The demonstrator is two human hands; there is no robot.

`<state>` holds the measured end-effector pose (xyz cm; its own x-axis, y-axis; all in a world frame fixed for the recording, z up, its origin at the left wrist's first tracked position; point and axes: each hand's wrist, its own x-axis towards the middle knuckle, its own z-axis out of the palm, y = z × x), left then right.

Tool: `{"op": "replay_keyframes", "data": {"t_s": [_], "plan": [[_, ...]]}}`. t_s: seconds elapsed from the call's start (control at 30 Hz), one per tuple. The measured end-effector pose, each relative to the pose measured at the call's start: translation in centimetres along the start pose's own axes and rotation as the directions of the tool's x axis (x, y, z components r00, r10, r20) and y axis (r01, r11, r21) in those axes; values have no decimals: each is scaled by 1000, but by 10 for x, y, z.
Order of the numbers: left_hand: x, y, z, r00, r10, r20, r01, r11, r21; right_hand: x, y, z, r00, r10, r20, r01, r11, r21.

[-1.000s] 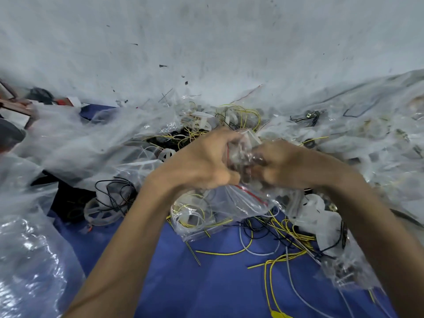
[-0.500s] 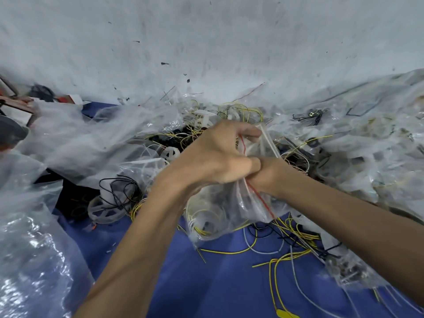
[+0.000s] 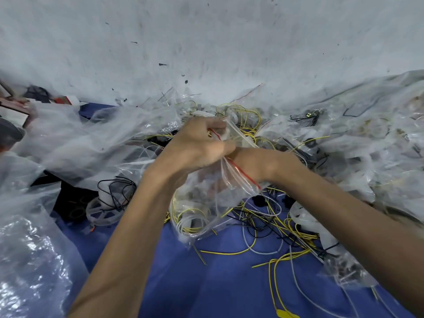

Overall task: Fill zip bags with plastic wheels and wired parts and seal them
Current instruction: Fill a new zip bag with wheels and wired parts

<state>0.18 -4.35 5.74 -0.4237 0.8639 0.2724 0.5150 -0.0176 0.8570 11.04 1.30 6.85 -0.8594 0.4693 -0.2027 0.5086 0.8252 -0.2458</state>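
Head: curled left hand (image 3: pixel 196 148) grips zip bag (image 3: pixel 202 210).

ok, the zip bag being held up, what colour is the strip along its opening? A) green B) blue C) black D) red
D: a red strip runs along the mouth of the clear zip bag, just below where the left hand grips its top.

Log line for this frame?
phase: filling | left hand: grips zip bag mouth | right hand: in bag, fingers hidden | seal: open
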Motion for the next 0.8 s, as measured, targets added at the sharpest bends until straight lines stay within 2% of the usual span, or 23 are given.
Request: {"op": "replay_keyframes", "data": {"t_s": [0.1,0.2,0.3,0.4,0.47,0.5,0.57,0.63,0.67,0.73,0.8], "plan": [[-2,2,3,1000,4,17,-3,998,-56,2,6,25,995,94,39,-91,993,-73],[-4,3,10,999,3,34,-2,1000,-23,10,5,19,983,154,95,-145,985,-99],[-2,1,7,1000,17,-10,-18,999,-50,12,6,4,989,117,93,-116,993,-18],[1,-4,7,999,20,-40,-21,999,-45,12,14,15,992,121,22,-117,986,-120],[2,-6,8,998,4,-68,-10,996,-84,9,14,11,996,71,51,-61,983,-174],[3,-6,8,996,-9,-85,-2,993,-121,8,13,5,998,32,61,-23,990,-140],[4,-5,4,992,-37,-123,14,983,-183,2,13,-13,995,-98,-27,97,994,-50],[6,-5,2,984,-59,-170,20,976,-217,-9,18,-24,935,-232,-270,248,968,28],[6,-5,2,980,-58,-190,15,975,-222,-16,22,-24,898,-251,-362,292,954,64],[7,-7,2,979,-48,-200,7,979,-201,-27,29,-16,901,-213,-378,276,954,120],[7,-8,0,977,-73,-199,37,983,-178,-29,35,0,927,-165,-336,189,981,38]]}}
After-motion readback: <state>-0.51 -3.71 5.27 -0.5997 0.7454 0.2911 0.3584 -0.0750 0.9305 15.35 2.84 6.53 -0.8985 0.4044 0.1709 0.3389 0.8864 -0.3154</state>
